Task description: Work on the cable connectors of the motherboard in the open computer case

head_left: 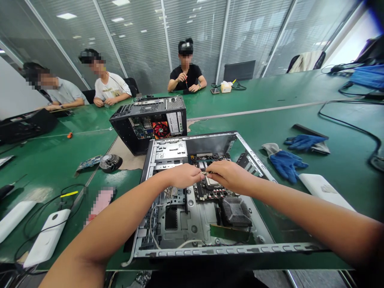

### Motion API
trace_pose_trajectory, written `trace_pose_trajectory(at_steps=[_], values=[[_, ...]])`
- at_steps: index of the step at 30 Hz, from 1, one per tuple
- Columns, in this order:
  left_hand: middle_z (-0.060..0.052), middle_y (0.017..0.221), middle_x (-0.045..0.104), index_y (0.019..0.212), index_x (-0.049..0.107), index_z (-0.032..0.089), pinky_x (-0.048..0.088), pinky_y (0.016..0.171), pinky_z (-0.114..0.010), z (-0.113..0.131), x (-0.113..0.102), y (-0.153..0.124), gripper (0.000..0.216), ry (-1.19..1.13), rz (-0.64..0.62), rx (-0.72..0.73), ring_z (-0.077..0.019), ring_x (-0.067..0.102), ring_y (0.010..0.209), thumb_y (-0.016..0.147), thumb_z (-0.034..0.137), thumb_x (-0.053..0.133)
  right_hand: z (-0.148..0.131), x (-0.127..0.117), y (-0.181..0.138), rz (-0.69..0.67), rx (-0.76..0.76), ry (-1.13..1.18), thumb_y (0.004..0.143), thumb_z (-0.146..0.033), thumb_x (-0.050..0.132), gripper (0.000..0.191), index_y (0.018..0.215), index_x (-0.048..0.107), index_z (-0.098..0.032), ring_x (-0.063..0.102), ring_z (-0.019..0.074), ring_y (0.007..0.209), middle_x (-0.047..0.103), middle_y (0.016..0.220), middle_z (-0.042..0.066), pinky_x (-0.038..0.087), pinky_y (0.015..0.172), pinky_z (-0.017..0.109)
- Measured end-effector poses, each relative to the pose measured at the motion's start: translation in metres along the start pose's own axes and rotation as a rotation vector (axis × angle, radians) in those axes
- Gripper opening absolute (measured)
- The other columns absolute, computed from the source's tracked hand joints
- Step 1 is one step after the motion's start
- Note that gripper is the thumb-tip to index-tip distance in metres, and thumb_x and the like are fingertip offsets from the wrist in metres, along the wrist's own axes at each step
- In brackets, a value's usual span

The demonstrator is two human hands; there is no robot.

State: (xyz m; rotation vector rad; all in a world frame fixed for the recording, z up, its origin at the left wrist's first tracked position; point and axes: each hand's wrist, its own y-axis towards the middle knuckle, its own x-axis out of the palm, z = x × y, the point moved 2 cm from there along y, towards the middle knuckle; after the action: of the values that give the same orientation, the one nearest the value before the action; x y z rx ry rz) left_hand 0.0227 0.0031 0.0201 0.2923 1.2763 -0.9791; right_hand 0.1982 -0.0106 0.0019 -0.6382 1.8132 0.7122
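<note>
In front of me an open computer case [192, 250] lies on its side on the table. My left hand [186, 176] and my right hand [225, 175] meet above the motherboard [207, 196], fingers pinched. Between them they grip a short, light, twisted-looking cable [205, 173]; its ends are hidden by my fingers. Below my right hand sits a grey finned heatsink [235, 211] inside the case. A green memory-module-like board [229, 233] rests beside it. At upper left inside are silver drive bays [170, 151], and pale wires [153, 228] run along the left side.
Behind stands another open case [177, 102] with a red fan [161, 130]. Blue gloves [286, 162] and a white power-bank-like block [325, 191] lie at right. At left are a round cooler [111, 163] and white blocks [48, 238] with cables. Several people sit across the green table [240, 120].
</note>
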Motion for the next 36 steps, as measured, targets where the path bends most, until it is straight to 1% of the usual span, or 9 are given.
trace_pose_trajectory(at_steps=[4,9,14,17,20,22,26,33,36], values=[[-0.005,0.073,0.060,0.076,0.054,0.017,0.034,0.060,-0.029,0.005,0.000,-0.006,0.045,0.070,0.024,-0.008,-0.0160,0.051,0.063,0.097,0.043,0.024,-0.003,-0.006,-0.001,-0.039,0.044,0.163,0.093,-0.028,0.042,0.027,0.087,0.066,-0.017,0.059,0.0176,0.072,0.067,0.078,0.007,0.037,0.064,0.028],[-0.006,0.072,0.061,0.078,0.055,0.017,0.033,0.057,-0.030,0.009,-0.001,-0.013,0.047,0.129,0.045,-0.019,-0.0162,0.050,0.060,0.098,0.044,0.023,-0.005,-0.010,-0.002,-0.063,0.079,0.285,0.091,-0.030,0.045,0.026,0.085,0.066,-0.016,0.053,0.0147,0.063,0.064,0.069,0.004,0.035,0.060,0.027],[-0.005,0.073,0.061,0.078,0.055,0.017,0.033,0.059,-0.031,0.010,-0.007,-0.018,0.047,0.146,0.085,0.012,-0.0160,0.050,0.061,0.099,0.043,0.022,-0.004,-0.008,-0.002,-0.123,0.197,0.524,0.090,-0.033,0.046,0.025,0.083,0.064,-0.016,0.052,0.0127,0.057,0.060,0.063,0.001,0.038,0.057,0.026],[-0.005,0.073,0.061,0.078,0.055,0.017,0.032,0.059,-0.030,0.010,-0.009,-0.020,0.048,0.136,0.091,0.020,-0.0157,0.050,0.062,0.099,0.043,0.020,-0.004,-0.008,-0.002,-0.144,0.219,0.602,0.090,-0.033,0.046,0.025,0.081,0.062,-0.016,0.052,0.0123,0.055,0.058,0.060,-0.001,0.039,0.056,0.025],[-0.005,0.072,0.060,0.076,0.053,0.018,0.031,0.059,-0.030,0.009,-0.010,-0.020,0.047,0.127,0.090,0.030,-0.0154,0.049,0.062,0.099,0.043,0.021,-0.004,-0.008,-0.001,-0.133,0.214,0.589,0.089,-0.033,0.046,0.024,0.080,0.063,-0.016,0.051,0.0121,0.055,0.057,0.059,-0.001,0.038,0.056,0.025],[-0.004,0.072,0.059,0.076,0.052,0.018,0.030,0.059,-0.030,0.007,-0.010,-0.019,0.046,0.118,0.097,0.032,-0.0152,0.048,0.061,0.099,0.043,0.021,-0.004,-0.009,-0.001,-0.098,0.202,0.533,0.089,-0.033,0.047,0.024,0.082,0.064,-0.016,0.050,0.0120,0.057,0.058,0.062,0.000,0.036,0.057,0.025],[-0.003,0.070,0.057,0.075,0.051,0.018,0.029,0.058,-0.029,0.003,-0.010,-0.019,0.045,0.091,0.107,0.041,-0.0151,0.047,0.061,0.099,0.043,0.021,-0.006,-0.009,0.002,-0.028,0.131,0.403,0.090,-0.034,0.047,0.027,0.089,0.066,-0.016,0.051,0.0130,0.063,0.062,0.070,0.002,0.035,0.060,0.026],[-0.003,0.071,0.058,0.076,0.053,0.018,0.030,0.059,-0.029,0.003,-0.013,-0.020,0.044,0.063,0.099,0.048,-0.0142,0.047,0.060,0.098,0.042,0.024,-0.007,-0.009,0.003,-0.038,0.114,0.377,0.093,-0.033,0.042,0.028,0.088,0.065,-0.016,0.052,0.0139,0.064,0.063,0.073,0.003,0.036,0.062,0.027],[-0.003,0.071,0.057,0.076,0.052,0.018,0.030,0.059,-0.029,0.003,-0.012,-0.018,0.044,0.072,0.094,0.037,-0.0147,0.047,0.061,0.098,0.042,0.024,-0.008,-0.007,0.002,-0.023,0.089,0.318,0.094,-0.031,0.040,0.029,0.091,0.064,-0.016,0.054,0.0154,0.068,0.065,0.077,0.005,0.038,0.064,0.028]])
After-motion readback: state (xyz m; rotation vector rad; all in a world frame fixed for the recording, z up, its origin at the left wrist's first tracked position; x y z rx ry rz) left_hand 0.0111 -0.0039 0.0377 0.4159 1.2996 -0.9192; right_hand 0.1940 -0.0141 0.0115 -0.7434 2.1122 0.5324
